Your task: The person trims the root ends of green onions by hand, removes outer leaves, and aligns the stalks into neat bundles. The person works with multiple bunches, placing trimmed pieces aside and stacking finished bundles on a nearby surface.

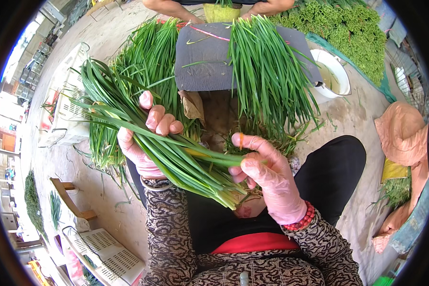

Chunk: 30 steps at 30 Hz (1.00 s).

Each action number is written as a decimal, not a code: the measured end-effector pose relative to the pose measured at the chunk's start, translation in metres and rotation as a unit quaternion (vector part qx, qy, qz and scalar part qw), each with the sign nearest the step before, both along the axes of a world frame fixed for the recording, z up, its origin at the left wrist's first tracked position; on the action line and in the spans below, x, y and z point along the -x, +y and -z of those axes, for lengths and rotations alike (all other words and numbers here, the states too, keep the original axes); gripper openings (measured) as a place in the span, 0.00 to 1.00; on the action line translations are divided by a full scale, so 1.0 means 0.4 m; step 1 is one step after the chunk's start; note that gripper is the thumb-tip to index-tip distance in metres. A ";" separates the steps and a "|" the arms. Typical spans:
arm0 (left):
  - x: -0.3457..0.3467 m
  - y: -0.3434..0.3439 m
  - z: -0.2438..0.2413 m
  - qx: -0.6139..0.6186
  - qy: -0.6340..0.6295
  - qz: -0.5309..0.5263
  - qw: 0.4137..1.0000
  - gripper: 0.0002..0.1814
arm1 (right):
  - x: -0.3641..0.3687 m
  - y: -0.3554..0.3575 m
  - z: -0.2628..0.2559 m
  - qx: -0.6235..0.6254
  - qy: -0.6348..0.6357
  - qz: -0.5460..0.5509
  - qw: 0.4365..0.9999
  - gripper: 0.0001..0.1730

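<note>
My left hand (150, 136), in a thin pinkish glove, is closed around a loose bunch of long green leaves (186, 161) that look like garlic chives. My right hand (268, 175), gloved the same way, pinches the stem of one or a few leaves at the right of the bunch. An orange band (241, 141) sits around its index finger. Beyond, a large bundle of chives (268, 71) lies over the right part of a dark padded stand (203, 53). More chives (146, 53) are piled at its left.
A white basin (330, 73) of water stands right of the stand. White plastic crates (67, 103) are at the left, and a wooden stool (67, 196) below them. Another person's forearms (171, 10) are across the stand. Green bunches (336, 28) cover the floor at back right; a pink hat (400, 132) lies right.
</note>
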<state>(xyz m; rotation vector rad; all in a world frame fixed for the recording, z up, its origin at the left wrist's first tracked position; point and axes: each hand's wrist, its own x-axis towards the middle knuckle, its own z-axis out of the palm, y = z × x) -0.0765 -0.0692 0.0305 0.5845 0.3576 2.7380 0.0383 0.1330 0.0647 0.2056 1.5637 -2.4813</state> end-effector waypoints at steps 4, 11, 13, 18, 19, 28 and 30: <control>-0.001 -0.003 0.000 -0.007 0.012 0.011 1.000 0.31 | 0.003 0.076 0.001 0.010 0.026 -0.090 0.996 0.20; 0.004 0.005 0.006 0.008 0.040 0.035 0.999 0.34 | 0.036 0.047 -0.015 -0.123 0.113 -0.135 0.977 0.09; 0.004 0.008 0.008 0.018 0.047 0.035 0.998 0.35 | 0.042 0.014 0.003 -0.227 0.182 -0.101 0.951 0.10; -0.001 0.010 0.010 0.023 0.043 0.040 0.998 0.35 | 0.045 -0.035 -0.003 -0.326 0.234 -0.076 0.913 0.15; -0.001 0.013 0.008 0.026 0.047 0.046 0.998 0.34 | 0.047 -0.040 -0.003 -0.345 0.251 -0.067 0.902 0.16; -0.016 0.025 -0.003 0.109 0.024 -0.016 0.994 0.34 | 0.041 -0.050 0.002 -0.467 0.299 -0.060 0.830 0.26; -0.017 0.026 -0.004 0.122 0.022 -0.027 0.992 0.34 | 0.039 -0.056 0.004 -0.464 0.288 -0.061 0.835 0.29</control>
